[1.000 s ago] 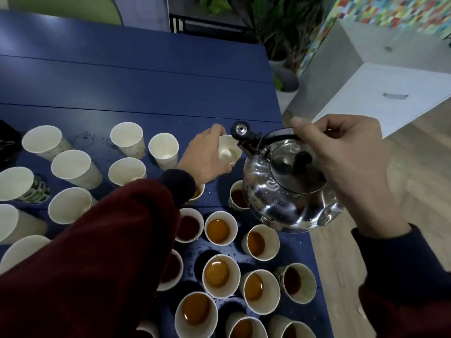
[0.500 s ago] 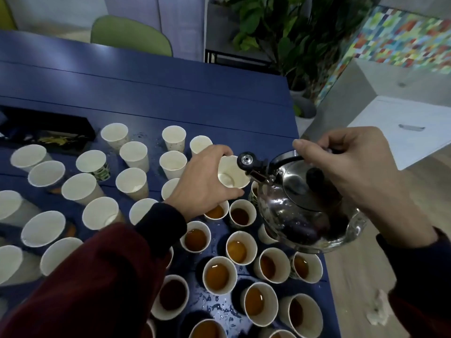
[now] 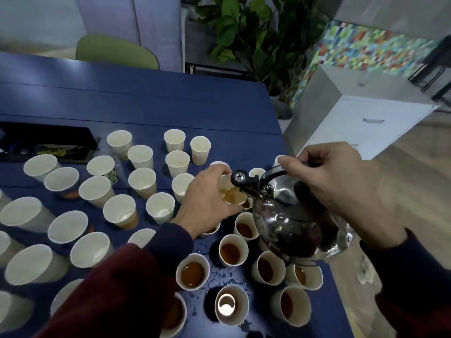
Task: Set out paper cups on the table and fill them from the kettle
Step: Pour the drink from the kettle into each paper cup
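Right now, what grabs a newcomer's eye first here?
The shiny kettle right of centre, tipped by the right hand on its handle, its spout over a cup that the left hand holds. Around them the blue table is crowded: empty cups to the left, cups full of brown liquid at the near right, spilled drops between those.

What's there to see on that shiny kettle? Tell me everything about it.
The kettle is round, mirror-polished metal with a black lid knob, a black handle arching over the top and a black cap at its short spout. The right hand grips the handle, holding it in the air, tipped spout-down. The spout reaches over the paper cup that the left hand holds.
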